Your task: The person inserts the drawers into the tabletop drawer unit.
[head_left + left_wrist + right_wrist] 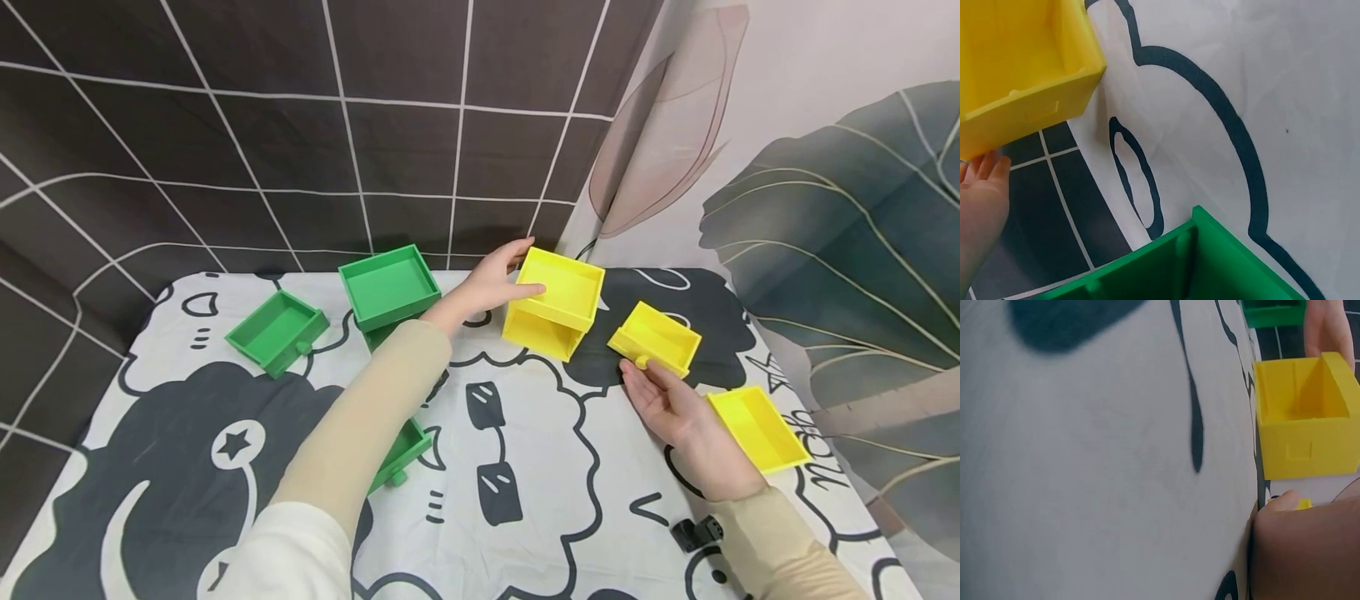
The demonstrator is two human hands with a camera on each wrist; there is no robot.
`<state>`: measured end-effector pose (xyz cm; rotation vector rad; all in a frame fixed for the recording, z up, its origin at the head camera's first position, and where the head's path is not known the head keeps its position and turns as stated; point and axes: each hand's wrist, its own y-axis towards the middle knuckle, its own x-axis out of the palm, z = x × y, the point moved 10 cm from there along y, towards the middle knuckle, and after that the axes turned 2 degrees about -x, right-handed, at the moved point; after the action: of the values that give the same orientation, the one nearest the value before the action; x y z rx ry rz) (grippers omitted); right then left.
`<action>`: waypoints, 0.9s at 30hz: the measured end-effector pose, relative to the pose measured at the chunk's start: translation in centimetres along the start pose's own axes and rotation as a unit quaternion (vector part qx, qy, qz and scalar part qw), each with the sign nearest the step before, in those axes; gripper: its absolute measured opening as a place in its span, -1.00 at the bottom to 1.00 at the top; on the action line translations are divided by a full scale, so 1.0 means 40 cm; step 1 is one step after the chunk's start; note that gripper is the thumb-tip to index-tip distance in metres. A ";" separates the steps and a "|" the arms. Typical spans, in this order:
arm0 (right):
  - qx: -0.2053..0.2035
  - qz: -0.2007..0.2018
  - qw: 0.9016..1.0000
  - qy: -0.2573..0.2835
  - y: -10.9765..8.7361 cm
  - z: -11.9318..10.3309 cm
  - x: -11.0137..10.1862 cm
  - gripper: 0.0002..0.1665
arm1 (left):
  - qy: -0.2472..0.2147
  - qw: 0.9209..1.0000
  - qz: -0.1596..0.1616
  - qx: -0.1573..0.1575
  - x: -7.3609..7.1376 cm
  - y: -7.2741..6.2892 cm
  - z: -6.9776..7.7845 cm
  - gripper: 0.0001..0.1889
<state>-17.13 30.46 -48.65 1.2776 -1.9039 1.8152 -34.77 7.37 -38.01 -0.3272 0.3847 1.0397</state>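
Observation:
In the head view, a yellow two-level drawer cabinet point(551, 312) stands near the back of the cloth. My left hand point(491, 282) grips its left side, with the thumb over the top and the fingers behind. In the left wrist view those fingers point(986, 167) meet the cabinet's wall. A small yellow drawer point(663, 337) with a round knob lies to its right. My right hand point(678, 417) is at its front, palm turned up, thumb and fingertips on either side of the knob. Seen from the right wrist, the hand hides most of that drawer.
Another yellow drawer point(761, 429) lies beyond my right wrist. A green cabinet point(390, 287) stands left of my left hand, with a green drawer point(277, 332) farther left. My left forearm partly covers a second green drawer point(405, 454). Behind rises a dark tiled-pattern wall point(405, 150).

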 end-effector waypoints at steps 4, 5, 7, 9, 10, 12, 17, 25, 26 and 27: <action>0.001 0.003 1.000 0.002 0.000 0.005 0.002 -0.70 | 0.020 1.000 0.005 -0.012 -0.007 -0.007 -0.005 -0.07; 0.001 0.004 1.000 0.002 0.000 0.005 0.003 -0.70 | 0.027 1.000 0.008 -0.012 -0.009 -0.010 -0.004 -0.07; -0.002 0.007 1.000 0.002 -0.001 0.006 0.003 -0.72 | 0.042 0.999 0.017 -0.012 -0.013 -0.015 -0.002 -0.07; -0.005 0.008 1.000 0.002 -0.002 0.005 0.003 -0.74 | 0.054 0.998 0.025 -0.012 -0.016 -0.020 0.001 -0.07; -0.007 0.009 1.000 0.001 -0.002 0.005 0.003 -0.75 | 0.060 0.998 0.029 -0.012 -0.018 -0.023 0.003 -0.07; -0.010 0.012 1.000 0.003 -0.003 0.004 0.002 -0.76 | 0.069 0.997 0.038 -0.015 -0.020 -0.029 0.005 -0.07; -0.015 0.016 1.000 0.005 -0.005 0.003 0.003 -0.77 | 0.079 0.995 0.057 -0.026 -0.026 -0.043 0.005 -0.05; -0.013 0.034 0.999 0.023 -0.009 0.000 0.000 -0.74 | 0.104 0.990 0.090 -0.024 -0.038 -0.063 -0.006 -0.04; -0.014 0.035 0.999 0.023 -0.011 -0.001 0.000 -0.74 | 0.106 0.990 0.092 -0.022 -0.038 -0.065 -0.008 -0.04; -0.014 0.035 0.999 0.022 -0.013 -0.003 0.000 -0.74 | 0.106 0.990 0.093 -0.019 -0.040 -0.066 -0.009 -0.05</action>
<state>-16.83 30.62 -48.26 1.1644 -1.9675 1.8272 -33.22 4.76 -37.39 -0.4436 0.5962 1.2004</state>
